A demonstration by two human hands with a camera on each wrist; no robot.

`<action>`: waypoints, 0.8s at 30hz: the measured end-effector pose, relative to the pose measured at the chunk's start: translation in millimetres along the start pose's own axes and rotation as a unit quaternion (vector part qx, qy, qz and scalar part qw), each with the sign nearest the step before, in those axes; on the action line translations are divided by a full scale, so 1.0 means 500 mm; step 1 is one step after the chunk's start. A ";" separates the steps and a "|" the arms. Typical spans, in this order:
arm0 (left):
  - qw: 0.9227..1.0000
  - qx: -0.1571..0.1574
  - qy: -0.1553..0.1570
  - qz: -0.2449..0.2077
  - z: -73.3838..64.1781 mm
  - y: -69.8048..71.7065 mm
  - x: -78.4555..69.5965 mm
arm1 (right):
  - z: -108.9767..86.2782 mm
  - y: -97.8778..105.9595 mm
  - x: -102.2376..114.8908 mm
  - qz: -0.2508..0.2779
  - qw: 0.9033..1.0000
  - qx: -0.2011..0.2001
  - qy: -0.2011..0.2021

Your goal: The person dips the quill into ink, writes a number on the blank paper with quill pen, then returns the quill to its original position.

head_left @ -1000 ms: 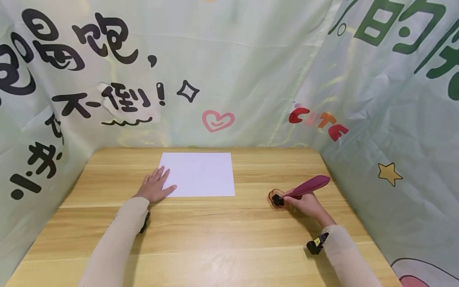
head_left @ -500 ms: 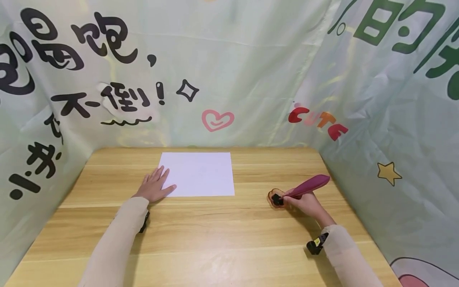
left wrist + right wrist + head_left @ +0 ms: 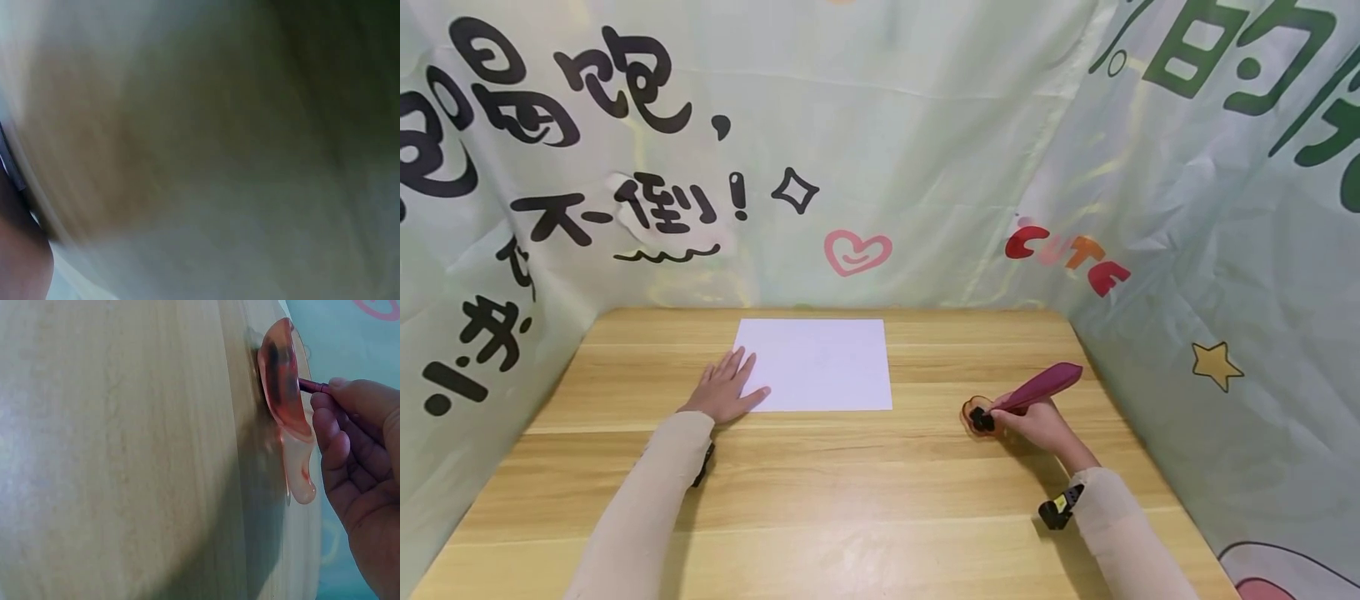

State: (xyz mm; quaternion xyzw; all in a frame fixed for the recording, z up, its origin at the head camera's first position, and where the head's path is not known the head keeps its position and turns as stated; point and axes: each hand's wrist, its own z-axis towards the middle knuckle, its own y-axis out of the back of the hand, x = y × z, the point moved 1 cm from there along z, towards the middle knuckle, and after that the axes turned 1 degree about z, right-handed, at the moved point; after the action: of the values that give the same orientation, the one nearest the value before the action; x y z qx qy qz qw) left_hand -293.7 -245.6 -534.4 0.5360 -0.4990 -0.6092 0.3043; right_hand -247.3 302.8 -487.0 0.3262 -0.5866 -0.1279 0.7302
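My left hand point(image 3: 724, 390) lies flat with fingers spread over the left edge of a white sheet of paper point(image 3: 820, 362). In my right hand point(image 3: 1039, 425), thumb and fingers pinch the thin shaft of a maroon feather-shaped stick point(image 3: 1047, 385), its broad end slanting up to the right. The shaft point(image 3: 312, 385) shows again in the right wrist view, reaching to a translucent orange-red dish point(image 3: 284, 381) with a pale curved handle. Something black point(image 3: 980, 418) sits in the dish; the stick's tip is hidden there. The left wrist view is mostly blurred.
All this is on a light wooden table point(image 3: 850, 500). A pale printed cloth point(image 3: 925, 167) hangs behind it and along both sides. Cameras are strapped at both wrists, the right one point(image 3: 1058, 508) close over the tabletop.
The broad upper end of the maroon stick has tilted slightly to the left, and my right wrist has shifted a little with it. My left hand and the paper have stayed put.
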 end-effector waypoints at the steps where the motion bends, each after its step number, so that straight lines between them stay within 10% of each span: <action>1: 1.000 0.000 -0.001 -0.003 0.000 0.000 -0.001 | -0.001 0.000 0.000 -0.004 1.000 0.001 0.003; 24: 1.000 0.021 0.002 -0.006 -0.010 0.020 -0.020 | -0.001 0.017 0.023 0.032 0.991 -0.073 -0.108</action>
State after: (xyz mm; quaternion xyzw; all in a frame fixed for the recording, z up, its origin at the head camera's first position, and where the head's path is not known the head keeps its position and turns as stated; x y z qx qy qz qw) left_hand -287.9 -241.0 -521.0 0.5463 -0.5080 -0.5991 0.2907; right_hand -245.3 303.0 -473.0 0.2372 -0.6614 -0.1812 0.6880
